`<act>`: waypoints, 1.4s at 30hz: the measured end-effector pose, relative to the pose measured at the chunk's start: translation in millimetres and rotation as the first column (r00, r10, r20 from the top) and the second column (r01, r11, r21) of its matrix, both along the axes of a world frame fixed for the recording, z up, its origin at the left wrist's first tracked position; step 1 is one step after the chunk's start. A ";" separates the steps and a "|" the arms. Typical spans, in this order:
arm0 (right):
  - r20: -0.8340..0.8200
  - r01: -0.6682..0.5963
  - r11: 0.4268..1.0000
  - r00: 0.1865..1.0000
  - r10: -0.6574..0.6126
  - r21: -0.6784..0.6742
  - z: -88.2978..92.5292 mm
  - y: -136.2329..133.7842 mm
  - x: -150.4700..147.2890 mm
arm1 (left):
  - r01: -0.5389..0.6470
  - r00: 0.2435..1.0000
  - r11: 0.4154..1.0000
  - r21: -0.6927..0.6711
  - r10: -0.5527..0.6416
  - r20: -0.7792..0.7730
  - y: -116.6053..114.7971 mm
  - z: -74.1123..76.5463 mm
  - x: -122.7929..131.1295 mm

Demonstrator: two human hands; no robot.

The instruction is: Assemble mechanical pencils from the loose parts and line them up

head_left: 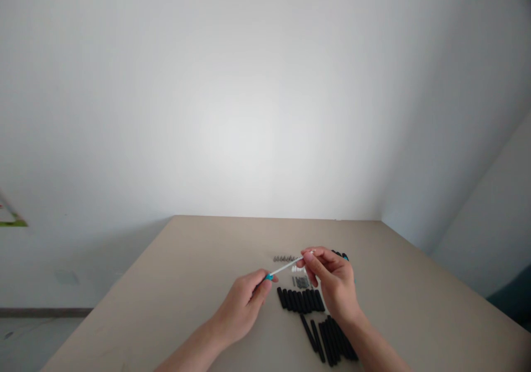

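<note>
A thin white pen refill with a blue tip is held above the beige table between both hands. My left hand pinches its blue end with closed fingers. My right hand pinches the other end, fingers closed round it. Just below lie a row of short black pen parts and a bunch of longer black pen barrels. Small grey springs and white bits lie between the hands.
A short row of small grey pieces lies further back on the table. A dark and blue item peeks out behind my right hand. White walls stand behind the table and at the right.
</note>
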State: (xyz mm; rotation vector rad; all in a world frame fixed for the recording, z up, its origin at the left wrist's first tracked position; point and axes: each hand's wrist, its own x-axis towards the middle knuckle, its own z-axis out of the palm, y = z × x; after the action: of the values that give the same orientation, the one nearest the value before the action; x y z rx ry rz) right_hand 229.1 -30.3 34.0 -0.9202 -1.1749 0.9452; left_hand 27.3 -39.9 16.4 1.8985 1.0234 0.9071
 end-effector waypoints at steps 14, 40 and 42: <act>0.339 -0.152 0.985 0.925 0.172 -0.086 8.9 -7.7 -17.3 | 0.066 0.997 0.983 0.169 -0.058 -0.053 1.1 -1.1 -3.5; 0.622 -0.051 0.999 0.781 0.046 -0.010 9.4 -1.9 -0.5 | -0.011 1.000 0.999 0.042 0.010 0.016 0.7 0.7 -3.6; 0.709 0.058 0.994 0.697 -0.104 0.089 9.6 1.8 9.0 | -0.016 0.999 1.000 0.009 0.015 0.046 1.1 -0.8 -3.2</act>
State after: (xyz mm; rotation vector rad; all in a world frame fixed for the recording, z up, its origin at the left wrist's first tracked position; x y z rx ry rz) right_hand 238.1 -28.5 43.6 -1.3418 -1.7908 0.4569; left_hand 24.0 -38.8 15.5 1.8718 1.0096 0.9614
